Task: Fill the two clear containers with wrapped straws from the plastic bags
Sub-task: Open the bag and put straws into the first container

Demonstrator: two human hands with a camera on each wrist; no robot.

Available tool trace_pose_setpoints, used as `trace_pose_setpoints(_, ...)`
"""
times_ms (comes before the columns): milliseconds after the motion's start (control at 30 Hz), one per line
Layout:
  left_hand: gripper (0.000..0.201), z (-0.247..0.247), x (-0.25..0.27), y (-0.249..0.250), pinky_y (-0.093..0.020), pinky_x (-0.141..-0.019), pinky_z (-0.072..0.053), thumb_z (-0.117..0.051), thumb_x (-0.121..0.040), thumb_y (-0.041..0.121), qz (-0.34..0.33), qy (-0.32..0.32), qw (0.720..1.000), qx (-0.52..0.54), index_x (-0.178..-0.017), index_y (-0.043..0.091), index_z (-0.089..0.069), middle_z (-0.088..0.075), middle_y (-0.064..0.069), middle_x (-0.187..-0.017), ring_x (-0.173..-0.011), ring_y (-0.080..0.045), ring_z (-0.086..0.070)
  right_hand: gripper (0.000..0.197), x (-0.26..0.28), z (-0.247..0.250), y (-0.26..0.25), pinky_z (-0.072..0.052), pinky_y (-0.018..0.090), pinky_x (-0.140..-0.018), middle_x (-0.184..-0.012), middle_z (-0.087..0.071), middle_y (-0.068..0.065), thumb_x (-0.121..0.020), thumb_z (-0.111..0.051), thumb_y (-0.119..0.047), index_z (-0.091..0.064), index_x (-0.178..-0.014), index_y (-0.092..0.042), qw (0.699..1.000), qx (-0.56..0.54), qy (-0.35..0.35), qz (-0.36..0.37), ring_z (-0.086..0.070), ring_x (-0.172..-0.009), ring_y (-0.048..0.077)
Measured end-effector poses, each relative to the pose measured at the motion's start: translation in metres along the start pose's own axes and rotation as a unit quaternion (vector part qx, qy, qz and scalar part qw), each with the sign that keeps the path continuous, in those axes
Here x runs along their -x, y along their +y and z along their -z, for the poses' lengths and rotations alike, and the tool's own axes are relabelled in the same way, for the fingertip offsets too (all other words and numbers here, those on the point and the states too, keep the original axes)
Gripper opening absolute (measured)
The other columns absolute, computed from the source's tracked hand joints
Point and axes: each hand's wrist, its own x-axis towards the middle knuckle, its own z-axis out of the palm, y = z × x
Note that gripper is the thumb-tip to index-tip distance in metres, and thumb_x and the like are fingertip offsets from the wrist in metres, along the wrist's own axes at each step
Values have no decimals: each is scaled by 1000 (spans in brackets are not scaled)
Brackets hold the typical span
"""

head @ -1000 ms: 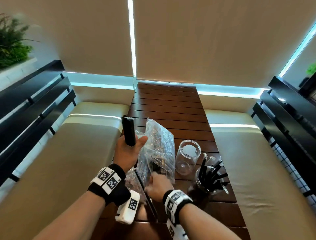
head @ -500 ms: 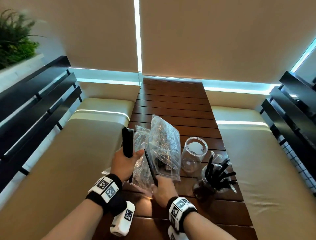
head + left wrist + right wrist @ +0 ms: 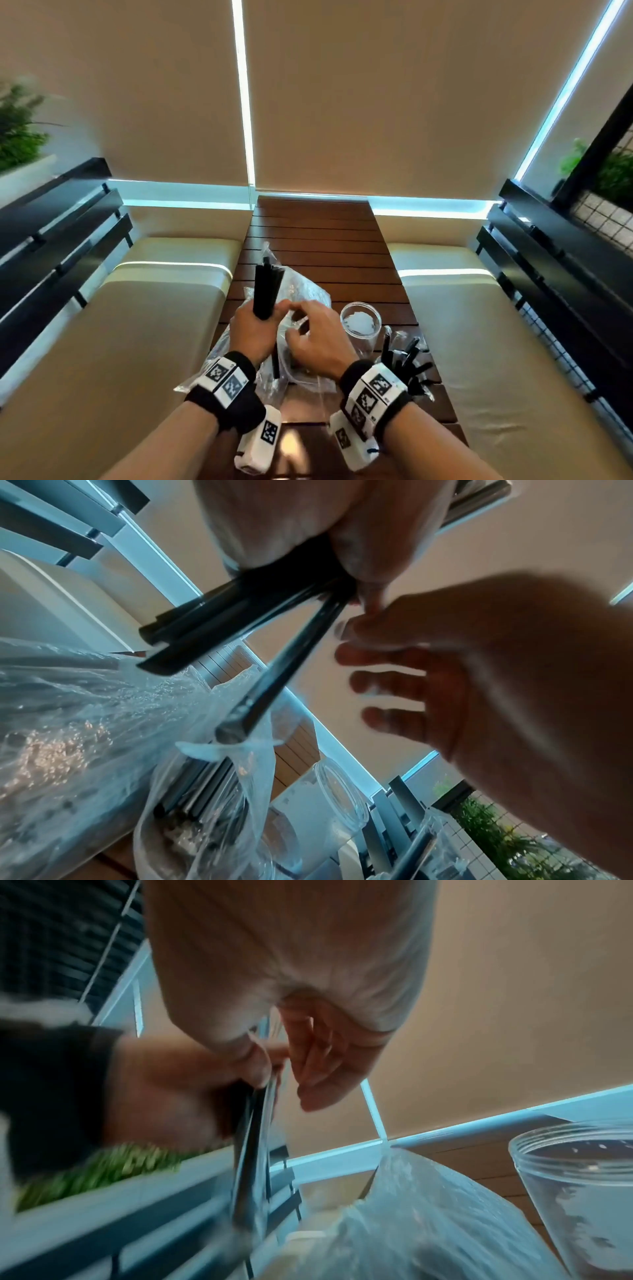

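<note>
Here the left hand (image 3: 255, 330) clamps a light, slippery straw bundle (image 3: 266, 291) mid-length beside the empty container (image 3: 360, 323); the right hand (image 3: 317, 339), fingers loosely spread, holds nothing.

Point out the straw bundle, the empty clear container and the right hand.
straw bundle (image 3: 265, 291), head view, mid-shaft above the fist
empty clear container (image 3: 360, 322), head view, open rim
right hand (image 3: 317, 339), head view, back of the hand

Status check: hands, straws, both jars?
Left hand grips straw bundle; right hand open beside it. Near container holds straws, far container none. Bags crowd the table.
</note>
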Motion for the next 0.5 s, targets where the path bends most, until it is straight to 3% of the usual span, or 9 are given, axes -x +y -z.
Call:
trace_pose_setpoints(67,34,0,2,4,-41,-68,-52,-77,-77,44,-17,-27,999,3,-70,14,-62,-67,0,-69,-64,-15,-61,51,-10,24,-12,-55,29,-77,-108,-59,-8,-82,-56,-47,-52,-128,-25,992,-87,92,1,-61,-88,7)
trace_pose_setpoints(100,29,-2,5,7,-37,-63,-50,-77,-80,37,-32,-41,999,4,-69,15,-62,-65,3,-66,-60,-8,-58,58,-16,35,-19,-54,29,-78,-112,-59,-9,-83,-55,-56,-45,-134,-30,990,-98,105,14,-61,-92,7)
trace_pose_setpoints(167,16,-7,11,15,-24,-58,-45,-74,-84,28,-82,-69,993,-48,-74,20,-65,-66,10,-67,-62,-1,-59,76,-28,52,-32,-51,32,-87,-125,-58,-5,-80,-53,-73,-29,-143,-38,996,-70,44,34,-61,-104,12)
trace_pose_setpoints(200,10,-10,13,19,-22,-58,-45,-72,-86,25,-111,-85,988,-68,-80,21,-65,-67,11,-72,-68,-3,-62,83,-32,56,-37,-49,35,-93,-129,-58,-1,-75,-57,-77,-27,-144,-41,998,-57,0,31,-59,-110,15)
trace_pose_setpoints(267,7,-17,15,25,-27,-65,-52,-68,-88,23,-146,-107,982,-52,-90,28,-65,-70,10,-81,-78,-9,-67,83,-36,58,-40,-49,38,-99,-127,-60,0,-67,-72,-71,-38,-137,-41,996,-87,-32,11,-58,-115,15)
trace_pose_setpoints(367,17,-29,17,33,-43,-73,-56,-67,-89,18,-112,-114,987,-13,-88,35,-64,-72,6,-84,-81,-19,-69,60,-29,56,-34,-54,25,-88,-106,-66,-7,-65,-87,-48,-55,-112,-30,981,-187,44,-25,-62,-99,5)
trace_pose_setpoints(433,17,-39,17,31,-48,-76,-56,-63,-90,9,-115,-118,986,-36,-92,26,-65,-69,3,-83,-82,-26,-67,43,-23,56,-29,-51,18,-69,-83,-65,-8,-67,-87,-39,-58,-92,-20,985,-154,74,-25,-59,-76,3)
trace_pose_setpoints(500,11,-50,22,30,-48,-74,-57,-61,-88,10,-130,-126,981,-64,-96,11,-67,-71,-5,-84,-80,-26,-68,34,-18,57,-21,-48,23,-60,-71,-62,-3,-69,-83,-28,-55,-82,-15,986,-137,90,-39,-52,-64,6)
